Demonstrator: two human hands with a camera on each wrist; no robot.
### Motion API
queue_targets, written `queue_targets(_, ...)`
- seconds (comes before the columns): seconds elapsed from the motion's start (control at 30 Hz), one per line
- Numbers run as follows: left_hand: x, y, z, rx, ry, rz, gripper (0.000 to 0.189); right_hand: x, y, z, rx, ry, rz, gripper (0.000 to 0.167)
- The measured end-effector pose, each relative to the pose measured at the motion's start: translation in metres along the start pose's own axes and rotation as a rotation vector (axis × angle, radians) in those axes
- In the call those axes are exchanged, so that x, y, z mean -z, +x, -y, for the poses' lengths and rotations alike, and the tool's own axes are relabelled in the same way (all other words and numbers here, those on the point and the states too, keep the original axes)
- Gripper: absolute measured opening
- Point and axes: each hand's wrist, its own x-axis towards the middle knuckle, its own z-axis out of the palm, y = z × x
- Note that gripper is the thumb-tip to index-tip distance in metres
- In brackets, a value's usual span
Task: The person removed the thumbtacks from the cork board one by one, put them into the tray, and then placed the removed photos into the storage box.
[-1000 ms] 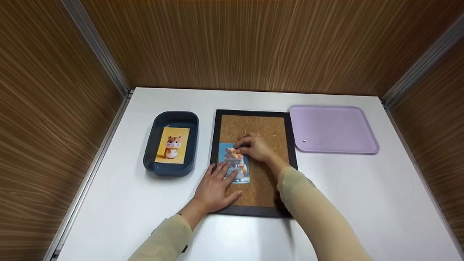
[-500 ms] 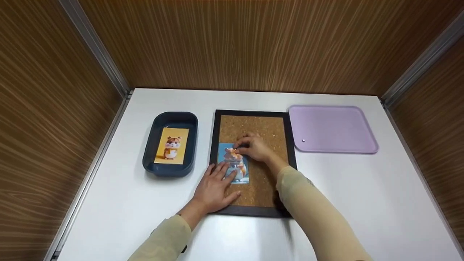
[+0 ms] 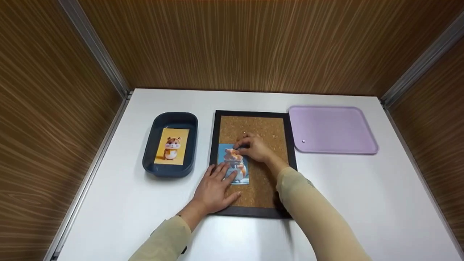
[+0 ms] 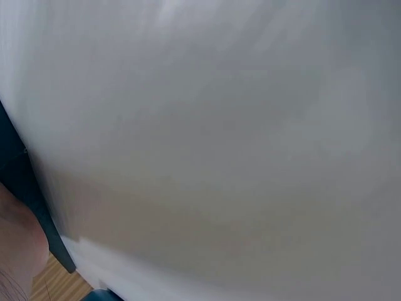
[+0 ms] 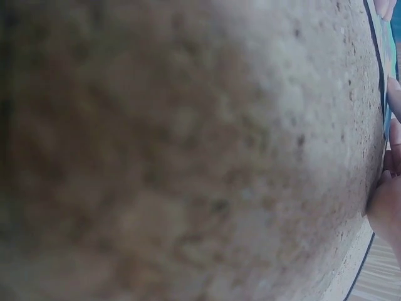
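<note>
A framed cork board (image 3: 266,195) lies on the white table. On its left half is a blue picture card (image 3: 235,179) printed with an orange and white cartoon animal. My left hand (image 3: 214,188) rests on the board's lower left with fingers spread, its fingertips on the card. At the card's upper right corner, my right hand (image 3: 255,148) pinches a small push pin between thumb and forefinger; the fingertips mostly hide it. The right wrist view shows that hand's fingers (image 5: 391,207) against the cork. In the left wrist view there is mainly blurred white table (image 4: 207,125).
Left of the board stands a dark blue tray (image 3: 150,152) holding a yellow card (image 3: 172,145) with a cartoon hamster. A flat lilac tray (image 3: 333,127) touches the board's upper right, with one small silver pin (image 3: 303,141) on it. Wood-grain panels (image 3: 253,47) enclose the table.
</note>
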Motion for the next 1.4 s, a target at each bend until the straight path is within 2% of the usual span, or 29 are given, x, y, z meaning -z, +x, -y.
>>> queue_targets(0.23,-0.0007,0.0004,0.0005,0.004,-0.012,0.006,0.078,-0.0004,0.0000,-0.0004,0.016,0.009,0.004,0.014)
queue_targets(0.47,-0.0004,0.0004,0.0007,0.005,-0.008,0.016,0.078,0.0003,-0.0008,-0.0002,-0.007,0.015,0.012,0.014)
queue_targets(0.83,-0.0002,-0.0009,0.0004,-0.005,-0.027,-0.030,0.076,0.0007,0.0001,-0.0002,0.018,0.008,0.012,0.014)
queue_targets(1.4,-0.0006,-0.0001,0.0012,-0.002,-0.023,-0.022,0.077,0.0009,-0.0005,0.0003,0.004,0.008,0.003,0.013)
